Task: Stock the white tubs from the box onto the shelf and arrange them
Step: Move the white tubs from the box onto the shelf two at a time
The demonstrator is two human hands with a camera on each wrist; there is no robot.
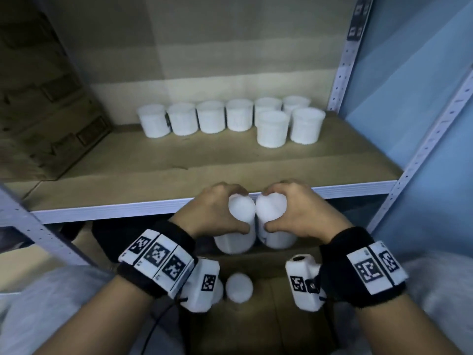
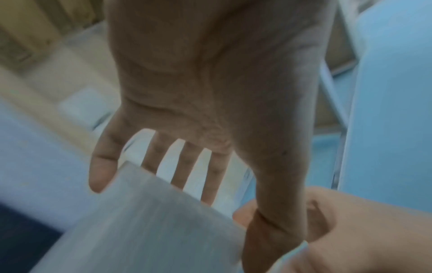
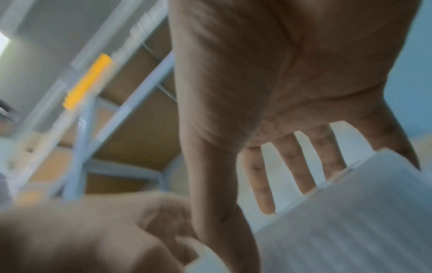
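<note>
Two white tubs hang side by side just in front of the shelf's front rail [image 1: 102,210]. My left hand [image 1: 217,211] grips the left tub [image 1: 240,211] from above, fingers and thumb curled round its top. My right hand [image 1: 294,208] grips the right tub [image 1: 272,210] the same way. In the left wrist view the fingers [image 2: 187,166] wrap a blurred white tub [image 2: 151,221]; in the right wrist view the fingers [image 3: 292,162] wrap the other tub [image 3: 350,212]. Several white tubs [image 1: 212,116] stand in a row at the back of the shelf, with two more in front [image 1: 272,128] at the right.
Below my hands lies an open cardboard box [image 1: 256,316] with another white tub [image 1: 239,288] in it. Stacked cardboard boxes [image 1: 43,98] fill the shelf's left end. A perforated metal upright [image 1: 348,52] and a blue wall [image 1: 422,111] stand at the right.
</note>
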